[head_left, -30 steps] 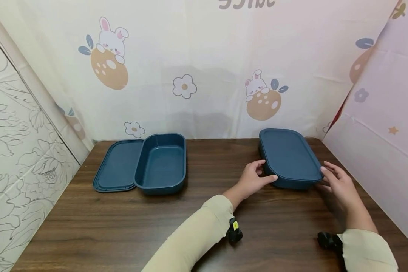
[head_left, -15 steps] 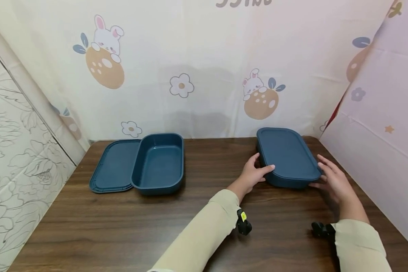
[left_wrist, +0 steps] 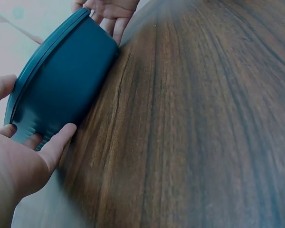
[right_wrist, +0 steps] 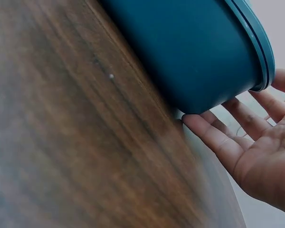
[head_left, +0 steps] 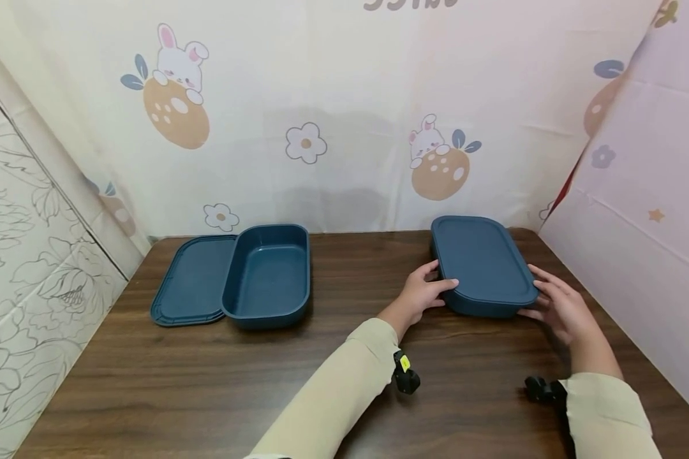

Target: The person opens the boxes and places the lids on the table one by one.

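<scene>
On the table's right side stands a dark blue rectangular food container (head_left: 482, 261) with its flat lid on. My left hand (head_left: 416, 298) holds its left front corner, with one digit reaching over the lid's edge and the others along the side wall. At the right front corner my right hand (head_left: 567, 312) holds it, fingers spread from the lid's rim (right_wrist: 267, 71) down to the base. The left wrist view shows both hands about the container (left_wrist: 66, 66), which sits low on the wooden surface. Whether anything is inside cannot be seen.
A second blue container (head_left: 268, 274), uncovered, stands toward the back left. Its right-hand neighbour is bare wood; a matching lid (head_left: 194, 280) lies at its left, partly behind it. A printed curtain (head_left: 350, 127) closes off the table's (head_left: 207, 389) back edge, and fabric hangs along both sides.
The lidded container has shifted slightly left, both hands moving with it. My right fingers have closed in on its right side. The uncovered container and loose lid stay put; the head view has shifted a little.
</scene>
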